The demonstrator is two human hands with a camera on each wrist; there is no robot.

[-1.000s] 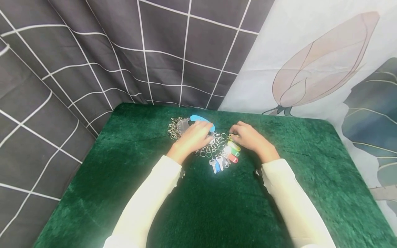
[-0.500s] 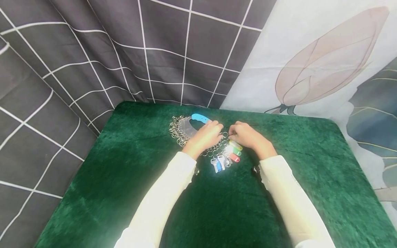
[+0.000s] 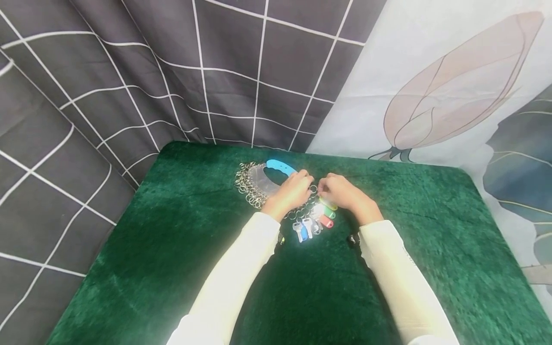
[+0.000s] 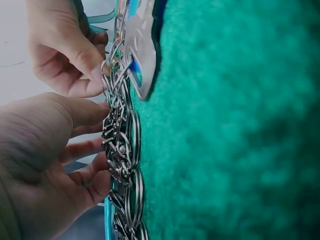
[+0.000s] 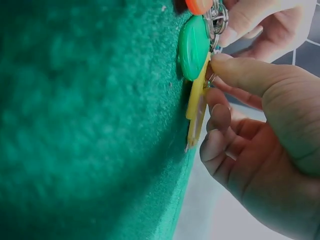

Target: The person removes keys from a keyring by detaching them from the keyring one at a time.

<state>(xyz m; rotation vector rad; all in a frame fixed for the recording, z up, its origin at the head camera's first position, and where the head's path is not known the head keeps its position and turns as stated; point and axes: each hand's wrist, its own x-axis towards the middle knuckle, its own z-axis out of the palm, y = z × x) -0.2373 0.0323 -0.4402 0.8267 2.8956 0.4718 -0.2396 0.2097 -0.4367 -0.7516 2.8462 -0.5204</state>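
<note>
Two hands at work, centre of the head view: the left hand (image 3: 290, 192) has thumb and fingertips curled in on the metal rings (image 4: 135, 195), too many and too tangled to count, while the right hand (image 3: 343, 192) pinches one small ring (image 5: 212, 79) between thumb and index finger, its other fingers loosely bent. One blue handle (image 3: 279, 166) arcs along the upper side, one clear plate (image 3: 262, 179) just left of centre. Right of centre, one green tag (image 3: 330, 213), one red tag (image 3: 327, 221), at least one yellow tag (image 5: 196, 102); below them, one blue tag (image 3: 304, 233) and at least two silver keys (image 3: 297, 230).
</note>
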